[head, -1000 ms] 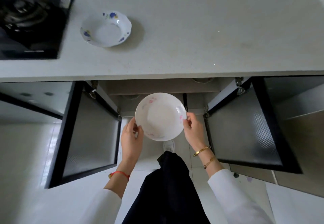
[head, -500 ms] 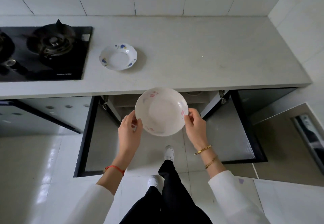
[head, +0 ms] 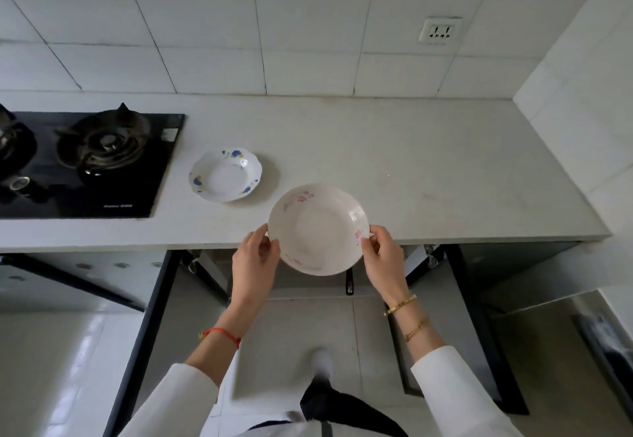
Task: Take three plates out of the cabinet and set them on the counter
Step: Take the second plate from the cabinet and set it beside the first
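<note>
Plate number two on its way to the desk

Pink-flowered plate (head: 318, 229) hangs level between both hands, half over the front edge of the desk (head: 411, 162) and half over the open cabinet (head: 308, 286) below. To finish this step well, the person would likely carry it forward until its whole base is over the desk, then lower it flat onto the bare surface to the right of the blue-flowered plate (head: 225, 174), which already rests beside the gas hob (head: 85, 162). Keeping the two rims apart avoids a chip; tilting should be avoided since the grip is only at the edges.

The left hand (head: 255, 265) pinches the plate's left rim, thumb on top and fingers curled beneath. The right hand (head: 382, 258) does the same at the right rim. Both are partly closed around the rim, not flat. One plate is set down, one is in hand, and a third should remain in the cabinet, though none is visible there.
</note>
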`<state>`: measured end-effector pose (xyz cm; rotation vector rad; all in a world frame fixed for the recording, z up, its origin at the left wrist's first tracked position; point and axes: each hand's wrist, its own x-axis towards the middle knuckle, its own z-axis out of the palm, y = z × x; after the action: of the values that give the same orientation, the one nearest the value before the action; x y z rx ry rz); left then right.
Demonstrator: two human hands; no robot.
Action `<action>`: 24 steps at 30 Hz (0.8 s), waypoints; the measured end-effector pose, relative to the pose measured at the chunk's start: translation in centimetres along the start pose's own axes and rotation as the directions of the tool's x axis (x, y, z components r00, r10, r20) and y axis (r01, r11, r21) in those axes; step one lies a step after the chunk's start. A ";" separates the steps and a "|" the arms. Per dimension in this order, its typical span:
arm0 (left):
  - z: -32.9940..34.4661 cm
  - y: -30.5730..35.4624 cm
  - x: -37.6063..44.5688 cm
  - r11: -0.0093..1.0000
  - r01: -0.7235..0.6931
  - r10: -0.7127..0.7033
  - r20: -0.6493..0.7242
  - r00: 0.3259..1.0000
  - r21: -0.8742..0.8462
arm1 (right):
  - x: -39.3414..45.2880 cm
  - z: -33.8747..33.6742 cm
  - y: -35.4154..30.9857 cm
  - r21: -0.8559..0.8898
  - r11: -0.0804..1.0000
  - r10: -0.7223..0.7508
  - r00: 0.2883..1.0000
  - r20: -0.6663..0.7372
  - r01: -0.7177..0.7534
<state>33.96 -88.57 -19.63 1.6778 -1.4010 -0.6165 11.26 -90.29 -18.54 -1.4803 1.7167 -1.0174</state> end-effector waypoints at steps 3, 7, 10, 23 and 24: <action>1.4 0.7 2.6 1.000 0.003 -0.003 0.001 1.000 0.008 | 3.5 -0.6 -0.2 -0.008 1.000 -0.015 1.000 0.023 0.015; 2.9 1.1 6.1 1.000 0.018 -0.018 -0.013 1.000 0.020 | 8.3 -0.2 -0.3 -0.042 0.998 -0.034 0.998 0.052 0.036; 3.9 0.8 9.0 0.998 0.042 -0.041 -0.020 0.999 0.045 | 11.6 0.6 -0.2 -0.086 0.995 -0.040 0.996 0.079 0.047; 6.8 -2.1 20.5 0.985 0.155 -0.161 0.085 0.983 0.077 | 23.6 6.2 0.3 -0.187 0.980 0.084 0.992 0.095 -0.065; 7.0 -2.4 21.2 0.982 0.171 -0.177 0.092 0.980 0.075 | 24.3 6.7 0.4 -0.194 0.978 0.093 0.991 0.097 -0.073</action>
<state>35.03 -110.88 -22.24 1.8592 -1.3654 -0.7675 13.04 -115.19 -21.81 -1.5370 1.8244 -0.7351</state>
